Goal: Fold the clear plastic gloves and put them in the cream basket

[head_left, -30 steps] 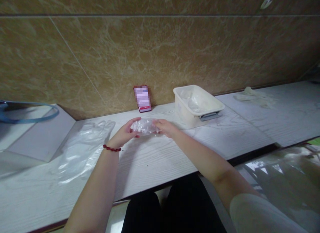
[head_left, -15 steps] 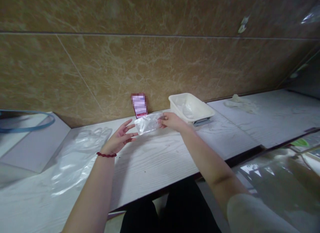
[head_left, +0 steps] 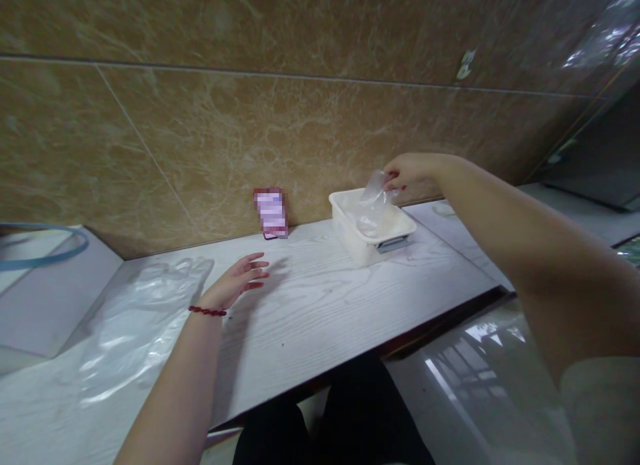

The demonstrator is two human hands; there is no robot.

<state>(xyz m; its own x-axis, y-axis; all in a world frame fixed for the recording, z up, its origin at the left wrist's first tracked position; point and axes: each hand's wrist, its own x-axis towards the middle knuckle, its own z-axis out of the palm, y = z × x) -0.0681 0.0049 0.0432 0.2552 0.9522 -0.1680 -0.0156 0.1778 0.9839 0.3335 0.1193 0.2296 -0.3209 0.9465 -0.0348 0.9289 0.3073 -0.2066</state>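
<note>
My right hand (head_left: 404, 170) is over the back of a white plastic bin (head_left: 357, 242), its fingers pinching a clear plastic bag (head_left: 374, 186). The bag hangs down into the bin, where more clear plastic shows; I cannot tell where one piece ends and another begins. My left hand (head_left: 240, 280), with a dark red bracelet (head_left: 207, 311) at the wrist, hovers above the white tabletop (head_left: 300, 305). Its fingers are apart and hold nothing. To its left, clear plastic bags (head_left: 145, 325) lie flat on the table.
A phone (head_left: 273, 214) leans against the brown marbled wall (head_left: 225, 145). At the far left stands a white box (head_left: 65, 285) with a blue strap (head_left: 45, 258) over it. A pale crumpled item (head_left: 443, 210) lies behind my right forearm. The table's front edge runs before my legs.
My right hand has carried the plastic bag from the middle of the table to the bin on the right. My left hand has drawn slightly back, apart from the bag. The view has shifted a little.
</note>
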